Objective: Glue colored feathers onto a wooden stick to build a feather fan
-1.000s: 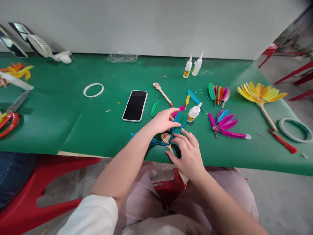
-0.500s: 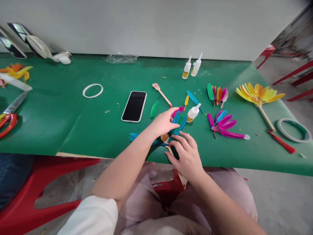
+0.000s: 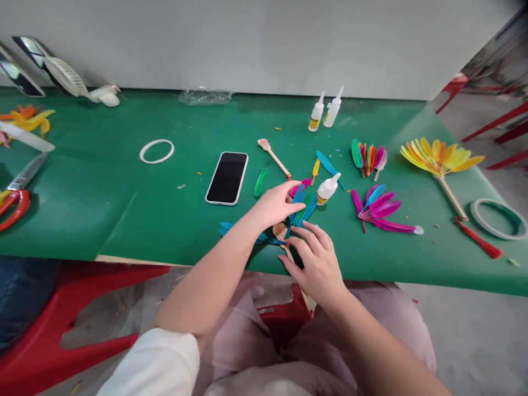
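A feather fan with a wooden handle (image 3: 279,231) lies near the table's front edge, its blue feathers (image 3: 308,212) spread to both sides. My left hand (image 3: 277,204) reaches over it from the left, thumb and fingers curled around a blue feather; its fingertips are partly hidden. My right hand (image 3: 317,261) bends over the fan's lower part, fingertips at the quills and thumb across the handle. Just beyond my hands are a magenta feather (image 3: 304,182) and a white glue bottle (image 3: 328,190).
A phone (image 3: 226,179) and a green feather (image 3: 260,182) lie leftward, a wooden stick (image 3: 274,158) beyond. To the right are magenta feathers (image 3: 381,209), a yellow feather fan (image 3: 441,159) and a tape roll (image 3: 498,219). Two glue bottles (image 3: 316,114) stand behind; scissors (image 3: 18,192) lie far left.
Both hands keep nearly the same pose at the feather fan. The view has shifted very slightly; nothing was visibly taken up or let go.
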The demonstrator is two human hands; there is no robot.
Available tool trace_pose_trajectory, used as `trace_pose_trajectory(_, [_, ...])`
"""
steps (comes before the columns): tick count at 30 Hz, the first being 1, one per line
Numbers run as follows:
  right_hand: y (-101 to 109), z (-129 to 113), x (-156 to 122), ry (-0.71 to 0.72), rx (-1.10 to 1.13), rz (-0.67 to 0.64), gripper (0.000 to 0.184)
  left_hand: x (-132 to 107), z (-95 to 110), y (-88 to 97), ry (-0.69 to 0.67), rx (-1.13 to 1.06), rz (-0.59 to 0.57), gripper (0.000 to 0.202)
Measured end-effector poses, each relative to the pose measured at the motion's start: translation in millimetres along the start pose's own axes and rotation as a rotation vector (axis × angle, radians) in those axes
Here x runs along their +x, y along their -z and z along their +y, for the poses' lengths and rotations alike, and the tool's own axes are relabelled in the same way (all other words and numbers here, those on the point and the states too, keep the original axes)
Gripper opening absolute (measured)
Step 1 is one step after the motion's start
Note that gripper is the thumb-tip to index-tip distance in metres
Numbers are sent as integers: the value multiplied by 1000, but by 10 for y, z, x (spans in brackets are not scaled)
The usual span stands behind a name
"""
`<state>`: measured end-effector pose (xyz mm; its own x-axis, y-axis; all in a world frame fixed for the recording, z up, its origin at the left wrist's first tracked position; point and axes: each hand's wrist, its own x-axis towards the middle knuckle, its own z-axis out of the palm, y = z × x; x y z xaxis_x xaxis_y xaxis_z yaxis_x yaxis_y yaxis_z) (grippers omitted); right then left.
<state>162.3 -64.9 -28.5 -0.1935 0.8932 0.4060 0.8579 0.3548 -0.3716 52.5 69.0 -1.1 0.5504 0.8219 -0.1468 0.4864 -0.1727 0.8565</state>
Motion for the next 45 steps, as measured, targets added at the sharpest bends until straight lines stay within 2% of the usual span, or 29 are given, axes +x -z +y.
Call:
trace_pose_trajectory(5, [-5, 3, -3, 8, 5, 4, 24, 5, -17, 0, 38, -53, -25, 53])
trace_pose_trajectory(10, [-14, 3, -14, 50, 27, 21, 16, 0, -9, -8, 54, -67, -27, 54])
trace_pose_trajectory(20, [8, 4, -3, 88, 45, -25, 11, -11, 12, -10, 107, -115, -25, 55])
trace_pose_trajectory(29, [2, 3, 9, 66, 57, -65, 12, -6, 7, -24, 111, -130, -33, 55])
trace_pose_trajectory(34, [8, 7, 12, 70, 62, -78, 11, 12, -4, -31, 82, -62, -34, 56])
trace_pose_trajectory(40, [12, 15, 17, 77, 59, -97, 12, 19, 8, -42, 3, 91, 16, 57])
trace_pose_trajectory(45, [6, 11, 21, 68, 69, -95, 12, 17, 1, -40, -17, 117, 34, 54])
